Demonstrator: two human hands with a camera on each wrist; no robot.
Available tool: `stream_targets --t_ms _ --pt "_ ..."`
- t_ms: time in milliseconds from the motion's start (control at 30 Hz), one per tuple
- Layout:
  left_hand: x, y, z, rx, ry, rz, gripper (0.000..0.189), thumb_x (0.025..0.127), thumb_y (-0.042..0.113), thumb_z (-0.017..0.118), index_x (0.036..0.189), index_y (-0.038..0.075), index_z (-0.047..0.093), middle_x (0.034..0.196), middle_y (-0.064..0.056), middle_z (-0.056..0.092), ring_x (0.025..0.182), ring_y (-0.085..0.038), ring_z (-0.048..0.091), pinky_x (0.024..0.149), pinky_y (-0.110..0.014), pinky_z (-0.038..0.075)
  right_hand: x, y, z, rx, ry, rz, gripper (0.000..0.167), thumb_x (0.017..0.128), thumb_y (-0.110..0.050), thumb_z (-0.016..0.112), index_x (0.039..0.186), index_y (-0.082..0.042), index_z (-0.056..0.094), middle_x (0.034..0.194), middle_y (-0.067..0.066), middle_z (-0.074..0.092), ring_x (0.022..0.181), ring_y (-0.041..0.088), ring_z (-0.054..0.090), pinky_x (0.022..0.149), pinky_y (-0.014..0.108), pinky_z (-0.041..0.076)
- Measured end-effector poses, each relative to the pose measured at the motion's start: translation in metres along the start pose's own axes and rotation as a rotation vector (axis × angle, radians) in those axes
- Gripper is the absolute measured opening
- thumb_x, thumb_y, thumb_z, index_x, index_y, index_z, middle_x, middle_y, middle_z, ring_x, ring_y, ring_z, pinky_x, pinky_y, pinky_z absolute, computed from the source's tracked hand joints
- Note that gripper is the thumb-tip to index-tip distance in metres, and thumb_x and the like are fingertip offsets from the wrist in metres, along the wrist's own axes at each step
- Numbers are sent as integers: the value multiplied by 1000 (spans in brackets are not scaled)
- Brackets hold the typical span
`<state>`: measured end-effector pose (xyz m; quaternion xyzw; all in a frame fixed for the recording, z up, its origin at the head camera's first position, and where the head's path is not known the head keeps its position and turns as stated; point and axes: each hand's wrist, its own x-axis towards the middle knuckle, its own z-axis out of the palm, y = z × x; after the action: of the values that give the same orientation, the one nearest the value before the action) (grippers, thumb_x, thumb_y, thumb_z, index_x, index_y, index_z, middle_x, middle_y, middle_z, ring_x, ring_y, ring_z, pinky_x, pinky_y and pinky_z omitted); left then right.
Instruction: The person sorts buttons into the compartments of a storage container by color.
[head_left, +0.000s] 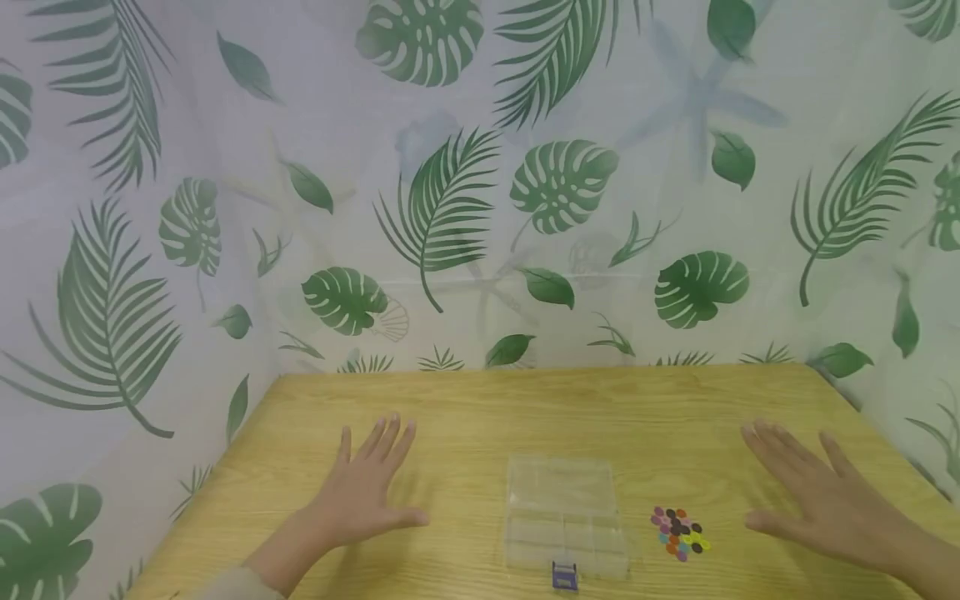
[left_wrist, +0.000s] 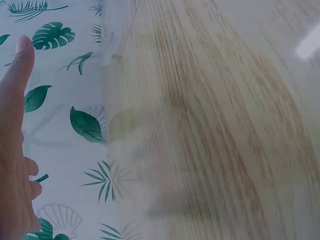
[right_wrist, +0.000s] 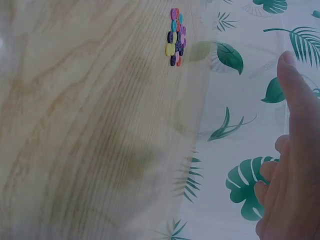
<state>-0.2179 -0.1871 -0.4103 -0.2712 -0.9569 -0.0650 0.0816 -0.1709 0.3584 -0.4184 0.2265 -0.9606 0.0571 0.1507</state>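
My left hand (head_left: 362, 496) hovers over the left part of the wooden table (head_left: 465, 417), fingers straight and spread, holding nothing. Over on the right, my right hand (head_left: 813, 492) is held up in the same way, its thumb pointing toward a cluster of small round button-like pieces (head_left: 677, 531). These are purple, pink, black, orange, blue and yellow, lying close together. Between the hands sits a clear plastic box (head_left: 536, 542) with divided compartments in its front half. A small purple piece (head_left: 565, 576) is at the box's front edge. Each wrist view shows its hand's thumb raised.
A pale wall covering (head_left: 465, 333) with green leaf prints rises behind the table and along both sides. The table's back edge meets it. Bright reflections show on the table surface in the left wrist view.
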Motion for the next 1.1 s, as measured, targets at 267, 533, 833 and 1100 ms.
stream_targets --t_ms 267,533,833,1100 --pt "13 9 12 -29 -38 14 106 79 65 60 152 11 7 157 -17 7 145 -35 8 107 -70 -1 -1 -1 5 9 7 16 100 83 -43 68 153 -16 3 157 -2 -3 134 -10 -19 110 47 -25" --pt "22 23 24 -159 -74 28 103 82 58 62 152 10 5 157 -16 2 145 -33 1 108 -68 -1 -4 -2 12 38 40 9 100 81 -41 70 153 -16 6 157 -1 0 134 -10 -17 110 44 -23" --pt "29 36 40 -308 -102 64 100 83 63 56 153 13 5 158 -14 4 146 -33 4 111 -65 0 -7 -3 20 86 94 -18 103 76 -38 76 153 -13 13 155 -10 0 136 -11 -14 112 43 -20" --pt "35 47 51 -424 -99 67 98 83 58 62 153 13 9 157 -15 9 145 -35 8 111 -64 3 -7 -3 31 231 107 8 97 78 -28 76 152 -13 15 157 2 9 133 -15 -10 112 48 -19"
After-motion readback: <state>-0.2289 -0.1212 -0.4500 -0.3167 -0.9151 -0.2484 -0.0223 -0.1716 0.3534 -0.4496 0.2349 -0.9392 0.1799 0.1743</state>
